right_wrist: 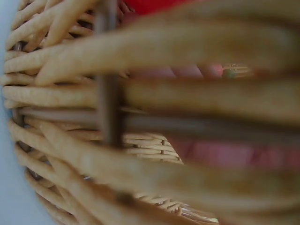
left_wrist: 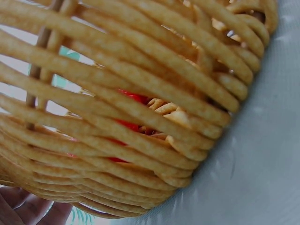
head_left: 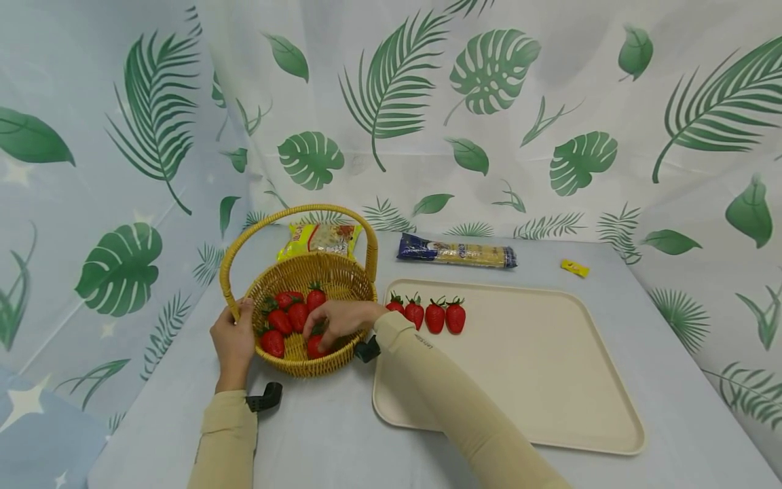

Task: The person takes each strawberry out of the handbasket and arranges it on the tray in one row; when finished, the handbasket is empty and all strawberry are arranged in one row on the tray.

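Observation:
A yellow wicker basket point(head_left: 293, 367) with a tall arched handle holds several red strawberries point(head_left: 279, 321) with green leaf caps. At the basket's left side my left hand point(head_left: 234, 343) grips the rim by the foot of the handle; its fingertips show in the corner of the left wrist view. Reaching over the right rim, my right hand point(head_left: 339, 319) is down in the basket with thumb and fingers around a strawberry point(head_left: 315, 347), partly covering it. Several more strawberries point(head_left: 435, 316) lie in a row on a beige tray point(head_left: 519, 380), the leftmost partly behind the right forearm.
Behind the basket lies a yellow food packet point(head_left: 330, 239). A blue and yellow pasta packet point(head_left: 458, 252) lies beyond the tray, and a small yellow wrapper point(head_left: 575, 268) sits farther right. Leaf-printed cloth point(head_left: 403, 183) hangs around the table.

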`<move>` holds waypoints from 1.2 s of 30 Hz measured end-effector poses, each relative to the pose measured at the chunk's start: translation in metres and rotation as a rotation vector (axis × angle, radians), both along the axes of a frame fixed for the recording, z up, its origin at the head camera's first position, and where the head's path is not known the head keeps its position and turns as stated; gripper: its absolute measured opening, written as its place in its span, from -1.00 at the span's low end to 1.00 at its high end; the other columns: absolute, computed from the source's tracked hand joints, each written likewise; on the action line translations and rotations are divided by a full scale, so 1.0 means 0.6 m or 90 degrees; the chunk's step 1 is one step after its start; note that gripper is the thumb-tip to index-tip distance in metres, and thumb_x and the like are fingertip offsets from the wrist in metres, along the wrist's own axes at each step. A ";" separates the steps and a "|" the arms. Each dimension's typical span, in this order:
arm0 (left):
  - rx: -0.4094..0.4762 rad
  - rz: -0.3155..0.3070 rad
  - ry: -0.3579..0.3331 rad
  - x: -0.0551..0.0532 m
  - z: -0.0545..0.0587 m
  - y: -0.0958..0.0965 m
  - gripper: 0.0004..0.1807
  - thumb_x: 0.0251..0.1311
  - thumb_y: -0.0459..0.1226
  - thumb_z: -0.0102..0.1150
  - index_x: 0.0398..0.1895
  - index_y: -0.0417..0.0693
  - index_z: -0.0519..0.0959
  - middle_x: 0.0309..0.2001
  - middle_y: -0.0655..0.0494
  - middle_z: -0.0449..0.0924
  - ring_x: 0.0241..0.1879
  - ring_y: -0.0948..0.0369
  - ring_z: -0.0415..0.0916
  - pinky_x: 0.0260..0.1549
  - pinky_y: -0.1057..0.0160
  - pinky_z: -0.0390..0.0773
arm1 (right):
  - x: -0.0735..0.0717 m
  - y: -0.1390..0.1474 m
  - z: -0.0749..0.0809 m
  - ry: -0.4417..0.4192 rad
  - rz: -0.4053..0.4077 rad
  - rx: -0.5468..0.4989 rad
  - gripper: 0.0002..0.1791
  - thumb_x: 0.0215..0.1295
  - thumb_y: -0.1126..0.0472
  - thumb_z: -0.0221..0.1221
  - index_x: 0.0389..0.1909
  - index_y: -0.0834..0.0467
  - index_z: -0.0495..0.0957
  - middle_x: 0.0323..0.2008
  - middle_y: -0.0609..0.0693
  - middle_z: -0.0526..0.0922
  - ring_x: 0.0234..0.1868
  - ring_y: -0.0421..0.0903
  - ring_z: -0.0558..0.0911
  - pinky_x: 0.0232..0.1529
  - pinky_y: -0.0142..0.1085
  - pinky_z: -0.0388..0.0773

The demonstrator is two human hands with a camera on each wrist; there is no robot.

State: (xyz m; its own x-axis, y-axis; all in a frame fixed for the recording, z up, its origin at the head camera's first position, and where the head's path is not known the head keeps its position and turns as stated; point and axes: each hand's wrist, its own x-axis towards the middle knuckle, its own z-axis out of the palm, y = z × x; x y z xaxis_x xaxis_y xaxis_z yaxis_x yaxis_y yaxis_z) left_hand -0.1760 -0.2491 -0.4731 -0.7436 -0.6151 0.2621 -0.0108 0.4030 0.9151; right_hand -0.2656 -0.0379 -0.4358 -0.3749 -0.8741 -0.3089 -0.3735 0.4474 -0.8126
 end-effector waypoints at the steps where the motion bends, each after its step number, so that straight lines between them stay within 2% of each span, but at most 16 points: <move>1: -0.002 0.001 0.000 0.000 0.000 0.000 -0.51 0.42 -0.03 0.03 -0.01 -0.34 0.60 -0.10 -0.31 0.61 -0.22 0.03 0.42 -0.23 0.17 0.30 | 0.000 0.000 0.000 -0.005 0.006 -0.002 -0.67 0.14 0.30 0.36 -0.05 0.04 0.64 -0.07 -0.21 0.61 -0.17 -0.23 0.50 -0.13 -0.36 0.50; 9: 0.003 -0.003 -0.006 -0.001 -0.001 -0.001 -0.50 0.42 -0.02 0.03 0.01 -0.33 0.60 -0.07 -0.31 0.61 -0.19 0.03 0.43 -0.21 0.15 0.30 | 0.002 0.000 0.002 -0.012 0.053 -0.004 -0.71 0.19 0.30 0.33 -0.05 0.03 0.68 -0.11 -0.21 0.66 -0.10 -0.27 0.53 -0.05 -0.40 0.48; 15: 0.002 -0.002 -0.005 -0.002 -0.001 0.000 -0.50 0.42 -0.03 0.03 0.03 -0.33 0.59 -0.04 -0.32 0.60 -0.08 -0.07 0.48 -0.15 0.12 0.32 | 0.002 -0.001 0.002 -0.021 0.069 -0.011 -0.77 0.19 0.31 0.34 -0.12 0.07 0.68 -0.19 -0.17 0.68 -0.15 -0.29 0.53 -0.08 -0.42 0.47; 18: 0.005 -0.004 -0.006 -0.002 -0.001 0.000 -0.50 0.42 -0.03 0.03 0.04 -0.33 0.59 -0.03 -0.31 0.60 -0.06 -0.06 0.48 -0.13 0.12 0.32 | 0.002 0.000 0.004 -0.026 0.064 -0.020 -0.75 0.19 0.33 0.32 -0.10 0.08 0.69 -0.18 -0.17 0.68 -0.16 -0.28 0.52 -0.09 -0.41 0.48; 21: 0.006 -0.006 -0.008 -0.002 -0.002 0.001 -0.50 0.42 -0.02 0.03 0.02 -0.33 0.59 -0.04 -0.31 0.60 -0.09 -0.05 0.47 -0.15 0.12 0.31 | 0.002 0.002 0.002 -0.026 0.047 -0.036 -0.70 0.22 0.33 0.29 -0.02 0.08 0.68 -0.09 -0.20 0.66 -0.08 -0.28 0.51 -0.05 -0.40 0.48; 24: 0.007 -0.006 -0.012 -0.002 -0.003 0.001 -0.49 0.41 -0.01 0.03 0.01 -0.33 0.59 -0.03 -0.31 0.60 -0.08 -0.05 0.47 -0.13 0.10 0.32 | 0.004 0.004 0.001 0.010 0.027 -0.060 -0.66 0.25 0.26 0.27 0.06 0.07 0.65 0.01 -0.22 0.62 -0.01 -0.30 0.49 0.00 -0.40 0.46; 27: 0.007 -0.006 -0.009 -0.002 -0.003 0.002 -0.48 0.41 0.00 0.03 0.02 -0.33 0.59 -0.02 -0.31 0.60 -0.04 -0.07 0.47 -0.09 0.06 0.33 | 0.008 0.008 0.005 0.012 -0.024 -0.091 -0.66 0.26 0.21 0.27 0.07 0.05 0.64 0.07 -0.20 0.57 -0.11 -0.22 0.60 -0.07 -0.33 0.53; 29: 0.006 -0.008 -0.007 -0.002 -0.003 0.001 -0.48 0.41 0.00 0.03 0.02 -0.34 0.59 -0.01 -0.32 0.59 -0.02 -0.09 0.47 -0.07 0.03 0.34 | 0.013 0.011 0.010 -0.009 -0.066 -0.117 -0.67 0.27 0.23 0.27 0.06 0.06 0.63 0.08 -0.14 0.57 -0.25 -0.07 0.69 -0.14 -0.26 0.60; 32: 0.008 -0.010 -0.006 -0.001 -0.002 0.001 -0.48 0.41 -0.01 0.04 0.02 -0.34 0.59 -0.01 -0.33 0.59 0.00 -0.11 0.47 -0.03 -0.02 0.35 | 0.022 0.018 0.019 -0.040 -0.116 -0.155 -0.67 0.29 0.27 0.26 0.08 0.09 0.60 0.10 -0.09 0.54 -0.39 0.19 0.70 -0.23 -0.13 0.64; 36: 0.010 -0.008 -0.008 0.000 0.000 -0.001 -0.48 0.40 -0.01 0.05 0.04 -0.33 0.59 0.00 -0.34 0.59 0.05 -0.14 0.47 0.03 -0.09 0.37 | 0.033 0.029 0.031 -0.001 -0.136 -0.184 -0.67 0.33 0.26 0.22 0.11 0.09 0.59 0.11 -0.03 0.55 -0.38 0.26 0.69 -0.22 -0.05 0.62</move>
State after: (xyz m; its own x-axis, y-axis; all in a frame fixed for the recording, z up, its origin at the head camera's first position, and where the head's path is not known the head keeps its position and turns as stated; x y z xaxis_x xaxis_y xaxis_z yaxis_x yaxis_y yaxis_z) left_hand -0.1760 -0.2499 -0.4729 -0.7539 -0.6101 0.2439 -0.0170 0.3893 0.9210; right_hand -0.2459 -0.0207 -0.4175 -0.5588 -0.8270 -0.0610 -0.2942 0.2665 -0.9178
